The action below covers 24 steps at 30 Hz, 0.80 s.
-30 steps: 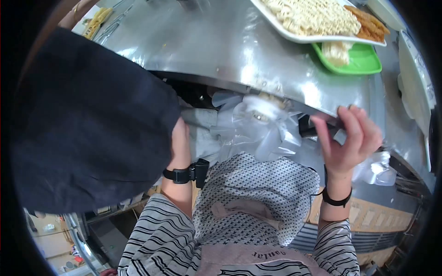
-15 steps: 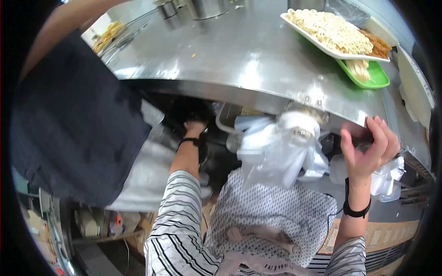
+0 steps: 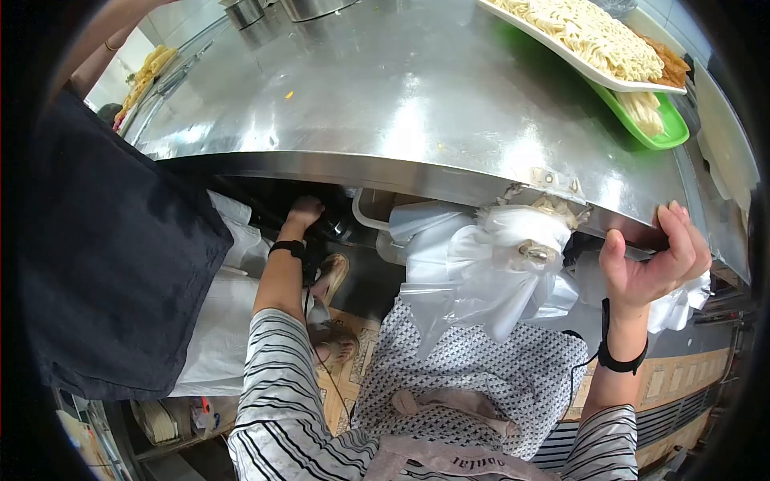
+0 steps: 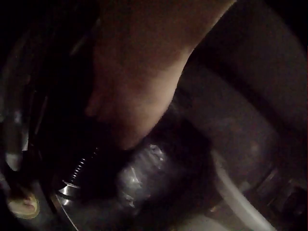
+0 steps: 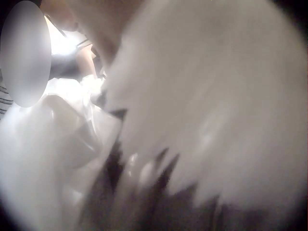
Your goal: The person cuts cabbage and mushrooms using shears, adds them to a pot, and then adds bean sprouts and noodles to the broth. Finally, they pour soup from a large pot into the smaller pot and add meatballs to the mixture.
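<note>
My left hand (image 3: 305, 210) reaches into the dark space below the steel counter (image 3: 345, 88). Its fingers are lost in shadow, so I cannot tell what they hold. In the left wrist view, the hand (image 4: 134, 101) hangs over a shiny dark lump (image 4: 142, 175), close to a ribbed metal hose (image 4: 83, 164). At the right, my right hand (image 3: 662, 260) rests at the counter's front edge, thumb and fingers spread apart. Beside it, a bunch of clear plastic bags (image 3: 473, 268) hangs from the edge; white plastic (image 5: 53, 159) fills much of the right wrist view.
Another person in a dark apron (image 3: 120, 264) stands close on my left, sandalled foot (image 3: 333, 276) near my left arm. Noodles (image 3: 589, 36) on a white plate overhang a green tray (image 3: 670, 128). A pale container (image 3: 370, 210) sits under the counter; metal pots (image 3: 245, 11) stand at the back.
My left hand, at first hidden behind the other person's dark apron, has come into view low under the counter. My right hand stays at the edge. The dark apron has moved left.
</note>
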Available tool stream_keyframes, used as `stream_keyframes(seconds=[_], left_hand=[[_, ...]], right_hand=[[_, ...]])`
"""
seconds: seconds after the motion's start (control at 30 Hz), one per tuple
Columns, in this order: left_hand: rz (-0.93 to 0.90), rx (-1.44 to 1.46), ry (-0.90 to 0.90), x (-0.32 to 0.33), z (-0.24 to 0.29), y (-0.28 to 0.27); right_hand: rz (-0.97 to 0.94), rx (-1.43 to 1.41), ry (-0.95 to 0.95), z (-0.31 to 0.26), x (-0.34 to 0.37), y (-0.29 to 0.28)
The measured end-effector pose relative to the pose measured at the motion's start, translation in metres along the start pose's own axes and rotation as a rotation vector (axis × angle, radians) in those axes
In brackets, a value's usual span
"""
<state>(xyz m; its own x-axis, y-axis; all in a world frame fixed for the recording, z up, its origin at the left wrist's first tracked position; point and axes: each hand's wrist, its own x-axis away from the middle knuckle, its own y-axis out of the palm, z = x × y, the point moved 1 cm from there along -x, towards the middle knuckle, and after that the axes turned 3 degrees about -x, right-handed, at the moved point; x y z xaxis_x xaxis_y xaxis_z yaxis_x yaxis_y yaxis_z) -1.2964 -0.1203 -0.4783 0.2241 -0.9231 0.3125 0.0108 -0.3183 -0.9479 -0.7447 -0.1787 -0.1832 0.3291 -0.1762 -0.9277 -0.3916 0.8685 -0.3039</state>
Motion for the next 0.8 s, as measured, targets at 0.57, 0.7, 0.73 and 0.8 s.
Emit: stream_keyframes(seconds=[0.57, 0.7, 0.73, 0.8], left_hand=[[0.788, -0.23, 0.071, 0.037, -0.004, 0.016], [0.738, -0.288, 0.085, 0.041, -0.005, 0.001], [0.794, -0.203, 0.068, 0.039, -0.003, -0.006], [0.912, -0.134, 0.048, 0.04, -0.003, -0.013]], right_hand=[[0.033, -0.035, 0.018, -0.003, -0.003, -0.001], [0.07, -0.029, -0.011, -0.004, -0.004, 0.001], [0.068, -0.02, -0.012, -0.004, -0.003, 0.0], [0.07, -0.011, -0.01, -0.006, -0.002, 0.001]])
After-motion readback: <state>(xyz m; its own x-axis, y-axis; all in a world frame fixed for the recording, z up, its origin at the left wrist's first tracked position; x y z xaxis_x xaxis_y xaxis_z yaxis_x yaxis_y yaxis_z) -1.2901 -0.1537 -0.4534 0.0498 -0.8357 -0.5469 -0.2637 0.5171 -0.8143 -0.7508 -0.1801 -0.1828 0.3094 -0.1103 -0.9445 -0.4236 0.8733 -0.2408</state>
